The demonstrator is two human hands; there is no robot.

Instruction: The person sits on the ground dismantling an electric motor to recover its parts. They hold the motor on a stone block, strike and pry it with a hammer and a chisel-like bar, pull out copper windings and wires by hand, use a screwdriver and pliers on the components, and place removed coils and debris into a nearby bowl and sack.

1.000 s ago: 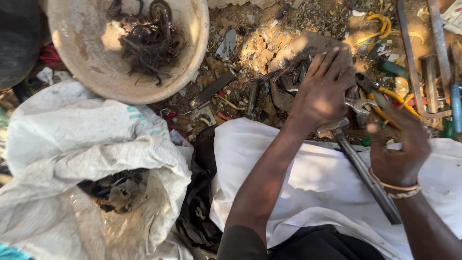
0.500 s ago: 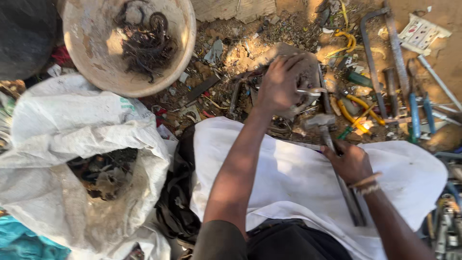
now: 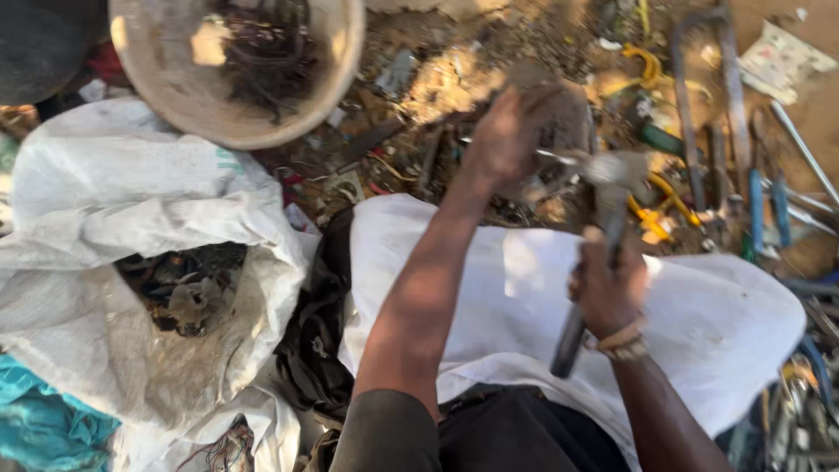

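Observation:
My right hand [image 3: 606,291] grips the dark handle of a metal hammer [image 3: 603,210], whose head points up toward the scrap on the ground. My left hand [image 3: 507,131] reaches forward and presses down on a grey metal scrap part [image 3: 568,131] among wires; a thin metal rod sticks out between the hand and the hammer head. A white cloth [image 3: 489,288] covers my lap under both arms. Motion blur hides the exact shape of the held part.
A round worn basin [image 3: 201,105] with tangled dark wire stands at the top left. An open white sack [image 3: 131,227] holding scrap lies at the left. Metal rods, blue-handled tools [image 3: 760,210] and yellow wire litter the dirt at the right.
The view has shifted. My right hand has taken a firm hold of the hammer handle and raised it upright. My left hand stays on the scrap part.

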